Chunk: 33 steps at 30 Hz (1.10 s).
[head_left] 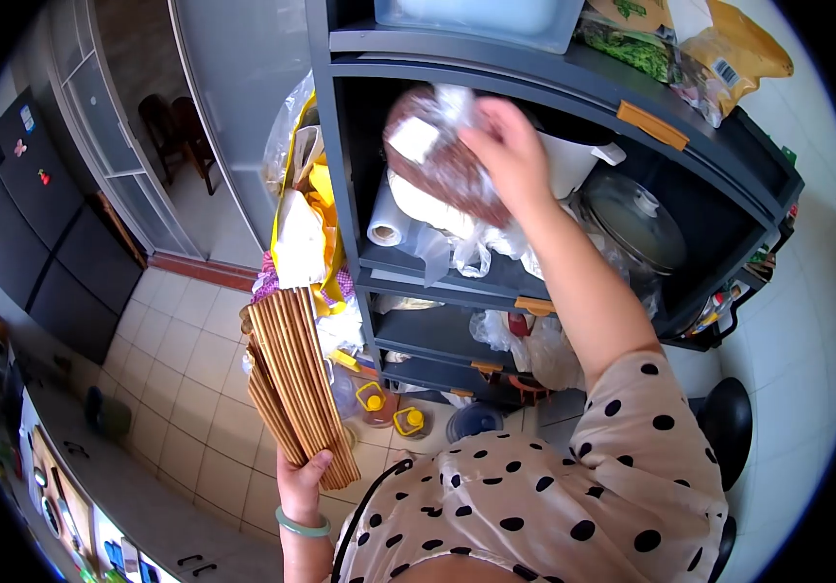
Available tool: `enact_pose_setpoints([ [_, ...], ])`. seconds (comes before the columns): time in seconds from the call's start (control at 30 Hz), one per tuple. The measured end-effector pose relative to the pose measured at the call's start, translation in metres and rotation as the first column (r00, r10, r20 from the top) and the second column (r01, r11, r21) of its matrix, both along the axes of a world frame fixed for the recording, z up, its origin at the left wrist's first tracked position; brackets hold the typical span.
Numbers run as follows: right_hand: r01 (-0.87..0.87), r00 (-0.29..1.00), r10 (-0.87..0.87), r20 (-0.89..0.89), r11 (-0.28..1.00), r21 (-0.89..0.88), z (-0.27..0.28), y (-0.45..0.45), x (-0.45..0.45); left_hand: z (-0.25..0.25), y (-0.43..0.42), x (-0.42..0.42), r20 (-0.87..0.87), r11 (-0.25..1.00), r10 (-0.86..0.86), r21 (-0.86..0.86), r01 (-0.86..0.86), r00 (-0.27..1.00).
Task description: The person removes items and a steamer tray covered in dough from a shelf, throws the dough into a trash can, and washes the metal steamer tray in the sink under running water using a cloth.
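My left hand (303,468) grips the lower end of a folded bamboo-slat mat (293,384), its brown slats side by side and pointing up and away from me. My right hand (513,160) is closed on the top of a clear plastic bag of small reddish-brown grains (445,165), which has a white label. I cannot tell what the grains are. The bag is at the opening of the upper shelf, over a white plastic bag (432,206). A roll of clear plastic bags (387,228) lies just to its left.
The dark shelf unit (427,284) also holds a glass-lidded pan (636,219), a white pot (568,165) and a blue bin (481,19). Yellow-capped bottles (371,400) stand on the tiled floor (180,374). A yellow bag (319,199) hangs at the unit's left side.
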State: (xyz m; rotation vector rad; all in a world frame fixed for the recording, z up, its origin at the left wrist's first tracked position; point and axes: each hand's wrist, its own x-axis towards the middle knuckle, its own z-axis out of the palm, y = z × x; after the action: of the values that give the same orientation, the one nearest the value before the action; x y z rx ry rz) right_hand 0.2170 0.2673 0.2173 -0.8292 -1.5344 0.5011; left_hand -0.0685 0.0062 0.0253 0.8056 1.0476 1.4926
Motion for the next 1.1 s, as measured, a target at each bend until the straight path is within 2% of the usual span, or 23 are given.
enact_pose_setpoints([
  [0.13,-0.016,1.000,0.016,0.006,1.000,-0.018,-0.004,-0.086,0.035,-0.001,0.002,0.001,-0.004,1.000,-0.009,-0.011,0.009,1.000],
  [0.2,-0.014,1.000,0.014,0.000,0.989,-0.145,-0.004,-0.118,0.059,0.000,0.006,0.002,-0.009,0.999,-0.019,-0.032,0.019,1.000],
  [0.27,-0.052,0.998,0.056,0.020,0.982,-0.184,0.002,-0.143,0.078,0.000,0.010,0.004,-0.025,0.997,-0.049,-0.053,0.048,0.998],
  [0.37,-0.136,0.991,0.133,-0.028,0.984,-0.118,0.005,-0.172,0.099,0.003,0.021,0.015,0.004,0.995,-0.102,-0.007,0.102,0.995],
  [0.47,-0.182,0.983,0.183,0.000,0.978,-0.103,0.009,-0.191,0.117,0.008,0.032,0.026,0.008,0.986,-0.167,0.001,0.167,0.986],
  [0.6,-0.182,0.982,0.181,-0.043,0.983,-0.014,0.017,-0.211,0.130,0.001,0.045,0.034,-0.001,0.968,-0.251,-0.004,0.251,0.968],
  [0.63,-0.155,0.988,0.156,-0.009,0.987,0.043,0.020,-0.214,0.133,0.001,0.047,0.036,0.002,0.965,-0.262,-0.007,0.262,0.965],
  [0.73,-0.035,0.989,0.057,-0.134,0.987,0.159,0.032,-0.228,0.140,0.003,0.052,0.045,-0.010,0.961,-0.278,-0.003,0.278,0.961],
  [0.8,0.142,0.933,-0.065,-0.354,0.970,0.198,0.042,-0.231,0.145,0.002,0.054,0.048,-0.011,0.959,-0.282,0.009,0.282,0.959],
  [0.87,0.373,0.818,-0.223,-0.531,0.907,0.194,0.066,-0.229,0.135,0.000,0.055,0.049,-0.011,0.957,-0.291,0.016,0.291,0.957],
  [0.93,0.381,0.832,-0.199,-0.518,0.883,0.273,0.088,-0.225,0.147,-0.004,0.057,0.048,-0.021,0.952,-0.303,0.027,0.304,0.953],
  [1.03,0.332,0.919,-0.202,-0.339,0.860,0.388,0.130,-0.204,0.155,-0.001,0.058,0.052,0.005,0.952,-0.304,0.047,0.304,0.953],
  [1.07,0.365,0.928,-0.277,-0.250,0.817,0.447,0.142,-0.196,0.162,0.000,0.058,0.052,0.008,0.953,-0.300,0.037,0.299,0.954],
  [1.1,0.375,0.925,-0.305,-0.226,0.828,0.417,0.154,-0.185,0.162,0.001,0.058,0.052,0.009,0.955,-0.296,0.028,0.295,0.955],
])
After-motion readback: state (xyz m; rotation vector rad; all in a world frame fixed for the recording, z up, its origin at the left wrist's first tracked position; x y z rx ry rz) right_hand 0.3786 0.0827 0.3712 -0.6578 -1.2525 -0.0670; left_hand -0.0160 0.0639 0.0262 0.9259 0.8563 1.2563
